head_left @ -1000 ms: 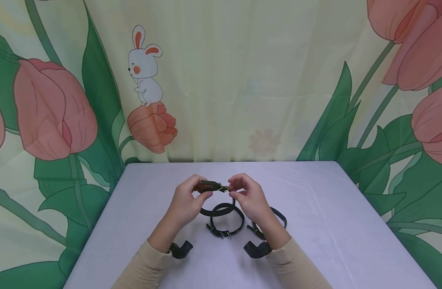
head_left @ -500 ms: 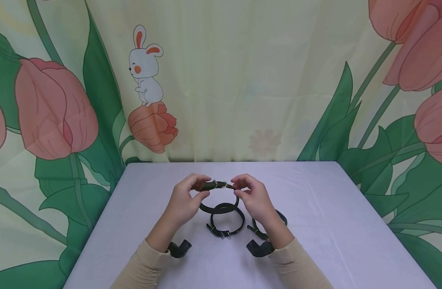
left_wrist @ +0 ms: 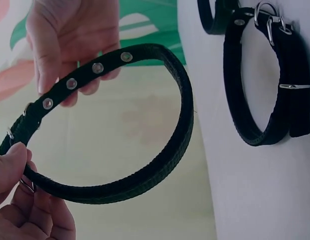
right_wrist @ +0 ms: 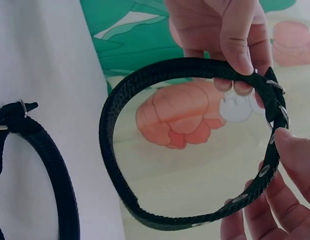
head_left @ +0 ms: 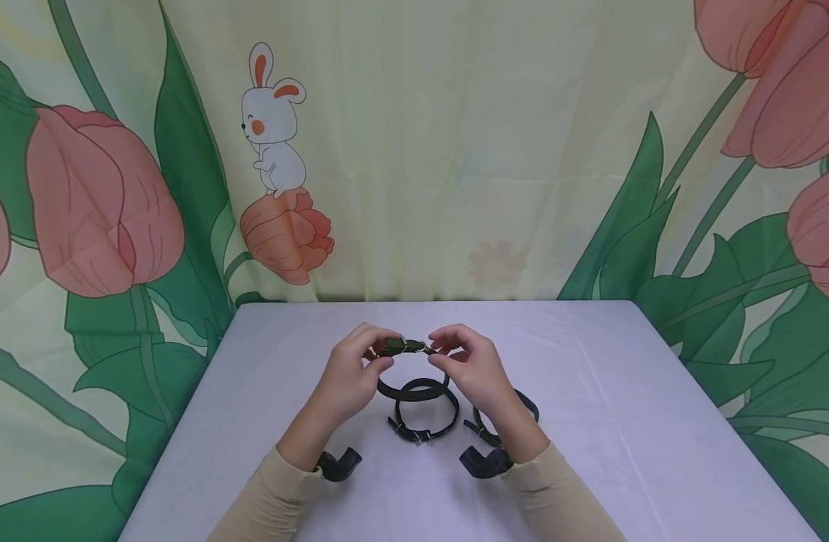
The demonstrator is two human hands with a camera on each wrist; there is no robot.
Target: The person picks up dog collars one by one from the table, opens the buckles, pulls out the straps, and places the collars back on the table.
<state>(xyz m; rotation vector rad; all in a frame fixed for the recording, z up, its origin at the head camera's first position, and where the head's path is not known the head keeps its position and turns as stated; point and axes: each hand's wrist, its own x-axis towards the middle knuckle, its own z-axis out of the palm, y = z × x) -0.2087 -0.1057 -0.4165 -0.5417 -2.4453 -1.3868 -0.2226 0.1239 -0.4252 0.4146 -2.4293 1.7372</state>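
Both hands hold up a dark pet collar [head_left: 414, 394] with a metal buckle, closed into a ring above the table. My left hand [head_left: 349, 373] pinches the strap on the buckle side, thumb against it. On the other side of the buckle, the thumb and fingers of my right hand [head_left: 471, 365] pinch the strap. Metal-rimmed holes run along the held collar [left_wrist: 109, 61] in the left wrist view. In the right wrist view the strap end of the collar [right_wrist: 108, 125] passes through the buckle. A second buckled collar [head_left: 421, 436] lies on the table just below.
A third collar [head_left: 480, 432] lies to the right, partly hidden by the right forearm. Dark curved pieces, one [head_left: 342, 465] at the left wrist and one [head_left: 482, 462] at the right, project inward. A curtain [head_left: 414, 188] hangs behind the white table [head_left: 590, 421].
At the buckle, the strap's doubled, raised end has come to lie flat along the collar. Both hands have shifted only slightly and keep their hold. The collars on the table stay put.
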